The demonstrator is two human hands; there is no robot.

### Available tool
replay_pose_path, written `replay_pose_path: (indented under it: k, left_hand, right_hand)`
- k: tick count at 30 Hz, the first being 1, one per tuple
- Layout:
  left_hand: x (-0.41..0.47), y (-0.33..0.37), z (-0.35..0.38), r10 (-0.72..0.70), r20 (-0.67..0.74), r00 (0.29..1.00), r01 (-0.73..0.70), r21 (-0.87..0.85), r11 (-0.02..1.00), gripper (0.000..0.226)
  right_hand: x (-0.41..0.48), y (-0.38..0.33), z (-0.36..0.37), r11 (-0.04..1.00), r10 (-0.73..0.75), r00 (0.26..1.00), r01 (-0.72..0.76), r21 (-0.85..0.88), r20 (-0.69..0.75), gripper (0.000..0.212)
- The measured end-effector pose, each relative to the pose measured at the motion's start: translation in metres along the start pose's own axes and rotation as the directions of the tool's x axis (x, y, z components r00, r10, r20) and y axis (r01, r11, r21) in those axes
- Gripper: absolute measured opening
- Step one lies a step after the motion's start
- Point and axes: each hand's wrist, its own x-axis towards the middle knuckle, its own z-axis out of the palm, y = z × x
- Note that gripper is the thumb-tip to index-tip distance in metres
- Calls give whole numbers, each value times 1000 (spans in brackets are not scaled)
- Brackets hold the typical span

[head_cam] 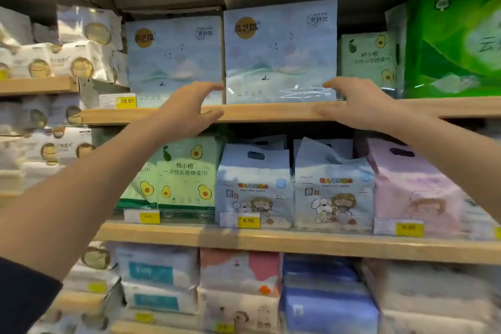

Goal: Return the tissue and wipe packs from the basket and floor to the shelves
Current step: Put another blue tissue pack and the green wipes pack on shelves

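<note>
A pale blue tissue pack with a gold round logo stands upright on the upper wooden shelf, beside a matching blue pack on its left. My left hand is at the pack's lower left corner, fingers spread, fingertips at its edge. My right hand is at the lower right corner, fingers spread and resting on the shelf lip. Neither hand grips the pack. The basket and floor are out of view.
A green tissue bale and an avocado-print pack stand to the right. The shelf below holds avocado-print packs, baby wipe packs and a pink pack. Yellow price tags line the shelf fronts.
</note>
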Motion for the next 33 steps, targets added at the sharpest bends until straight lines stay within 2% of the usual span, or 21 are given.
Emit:
replay_pose_path:
  k: [6, 12, 16, 22, 28, 33]
  left_hand:
    - [-88, 25, -10, -100, 90, 991, 100, -2, 995, 59]
    - [-171, 66, -5, -158, 252, 955, 166, -9, 986, 63]
    - [-224, 86, 2, -192, 367, 910, 215, -23, 976, 65]
    - [-300, 104, 16, -227, 465, 856, 300, -88, 950, 67]
    - [-399, 104, 35, -248, 614, 749, 422, -153, 894, 65]
    - [-479, 89, 34, -248, 715, 653, 470, -126, 874, 66]
  right_hand:
    - [-83, -4, 5, 988, -55, 994, 41, 149, 90, 61]
    - [-178, -1, 9, 978, -11, 982, -27, 205, 186, 59]
    - [-234, -3, 7, 966, 17, 945, -101, 240, 326, 63]
    - [-310, -18, 14, 934, 75, 909, -208, 291, 409, 58]
    - [-401, -46, 43, 875, 190, 824, -389, 288, 534, 61]
    - [-467, -78, 64, 873, 222, 767, -432, 228, 603, 60]
